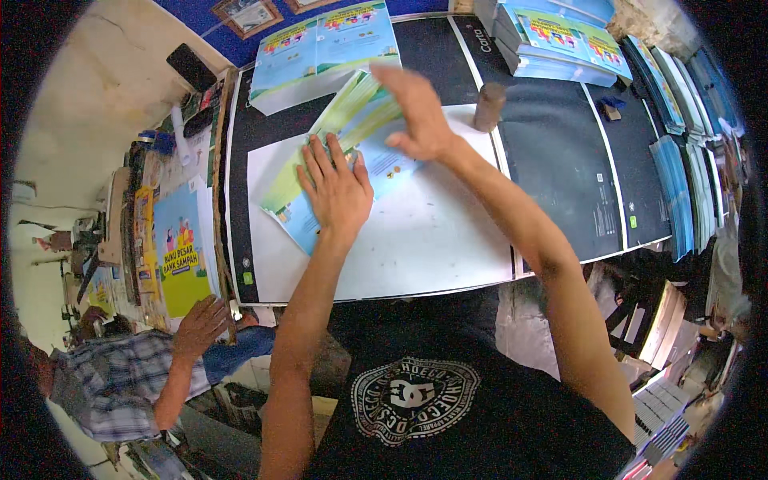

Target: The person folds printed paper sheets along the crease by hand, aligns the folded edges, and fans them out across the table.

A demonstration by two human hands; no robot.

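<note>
Printed blue-and-green sheets (292, 204) lie at a slant on the white board (424, 232) in front of me. My left hand (336, 184) rests flat on them with its fingers spread. My right hand (416, 112), slightly blurred by motion, is over the far right part of the sheets. Its thumb stands apart from its fingers, and nothing shows in its grasp. At the far end the sheets look fanned or folded over; whether the right hand touches them I cannot tell.
Behind the sheets stands a stack of printed covers (320, 56); another stack (552, 48) sits back right. A brown cylinder (490, 108) stands near the board's far right corner. Blue stacks (672, 192) line the right edge. At left, a co-worker's hand (200, 324) is beside a green-and-blue cover (180, 240).
</note>
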